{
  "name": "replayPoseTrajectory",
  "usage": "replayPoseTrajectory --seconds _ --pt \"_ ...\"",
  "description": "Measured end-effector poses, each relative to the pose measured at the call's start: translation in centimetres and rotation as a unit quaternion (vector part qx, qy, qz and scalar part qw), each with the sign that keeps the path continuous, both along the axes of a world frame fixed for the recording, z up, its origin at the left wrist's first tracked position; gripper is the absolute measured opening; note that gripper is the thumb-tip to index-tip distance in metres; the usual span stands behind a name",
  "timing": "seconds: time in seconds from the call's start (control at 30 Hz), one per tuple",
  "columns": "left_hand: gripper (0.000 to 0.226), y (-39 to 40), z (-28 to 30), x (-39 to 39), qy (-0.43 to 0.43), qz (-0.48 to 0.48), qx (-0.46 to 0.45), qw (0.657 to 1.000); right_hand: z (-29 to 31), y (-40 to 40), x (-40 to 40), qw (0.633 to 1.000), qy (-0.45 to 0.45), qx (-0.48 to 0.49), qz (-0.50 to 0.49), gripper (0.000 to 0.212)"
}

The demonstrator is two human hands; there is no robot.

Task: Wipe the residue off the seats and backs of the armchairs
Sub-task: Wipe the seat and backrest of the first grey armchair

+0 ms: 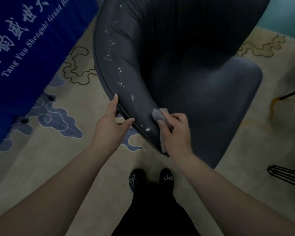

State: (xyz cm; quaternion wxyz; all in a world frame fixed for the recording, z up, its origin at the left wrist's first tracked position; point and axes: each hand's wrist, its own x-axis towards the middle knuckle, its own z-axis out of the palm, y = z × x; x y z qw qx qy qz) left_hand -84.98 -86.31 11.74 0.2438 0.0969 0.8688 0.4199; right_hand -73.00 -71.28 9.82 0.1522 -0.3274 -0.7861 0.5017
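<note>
A dark grey leather armchair [203, 86] fills the upper middle of the head view. A trail of white residue [120, 72] runs down its curved left arm and back. My left hand [112, 120] grips the outer rim of that arm near its lower end, thumb on top. My right hand [174, 132] holds a grey cloth [157, 114] and presses it against the inner face of the arm, just beside a white speck [148, 129] near the rim.
A blue cloth with white lettering [24, 40] hangs at the left. Patterned beige carpet [58, 150] lies underneath. Black metal legs [288, 174] of other furniture show at the right edge. My dark shoes [151, 178] stand just below the chair.
</note>
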Motion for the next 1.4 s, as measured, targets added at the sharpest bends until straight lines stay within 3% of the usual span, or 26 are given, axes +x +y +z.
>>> replayPoseTrajectory --seconds 0.13,0.3,0.47,0.63,0.77,0.83,0.97,1.1,1.17,1.27,1.4 --pt "0.089 0.2 0.2 -0.1 0.01 -0.004 -0.006 1.0 -0.2 3.0 -1.4 0.993 -0.076 -0.082 -0.046 0.031" --pt "0.09 0.3 0.3 0.1 0.013 -0.006 -0.017 1.0 0.9 -0.1 -0.5 0.999 0.007 -0.037 0.01 0.031" --pt "0.089 0.3 0.5 -0.1 0.02 -0.005 -0.03 0.999 0.4 2.3 -2.4 0.994 -0.057 -0.087 -0.024 0.032" --pt "0.089 0.4 0.8 -0.3 0.014 -0.005 -0.022 1.0 2.0 1.3 1.0 0.992 0.089 0.045 0.078 0.036" --pt "0.089 0.3 0.7 -0.3 0.02 -0.005 -0.031 0.999 1.4 -0.2 1.9 0.971 0.081 0.137 0.178 0.039" --pt "0.089 0.4 0.7 -0.2 0.018 -0.003 -0.033 0.999 1.0 -0.2 0.9 0.976 0.072 0.139 0.153 0.038" --pt "0.09 0.4 0.8 0.0 0.014 -0.007 -0.035 0.999 1.1 1.0 -0.5 0.997 0.054 0.046 0.03 0.036" --pt "0.089 0.3 0.9 -0.1 0.013 -0.005 -0.035 0.999 1.5 -0.1 0.7 0.965 0.1 0.162 0.179 0.038" --pt "0.087 0.3 1.0 -0.1 0.005 -0.005 -0.028 1.0 1.2 0.1 -0.2 0.973 0.086 0.141 0.159 0.038" --pt "0.084 0.2 1.2 -0.2 -0.007 0.002 -0.02 1.0 1.3 0.9 -2.0 0.998 0.037 0.026 0.044 0.036" --pt "0.081 0.0 1.5 -0.3 -0.027 0.012 0.008 1.0 1.4 0.1 -1.0 0.968 0.104 0.145 0.179 0.038"
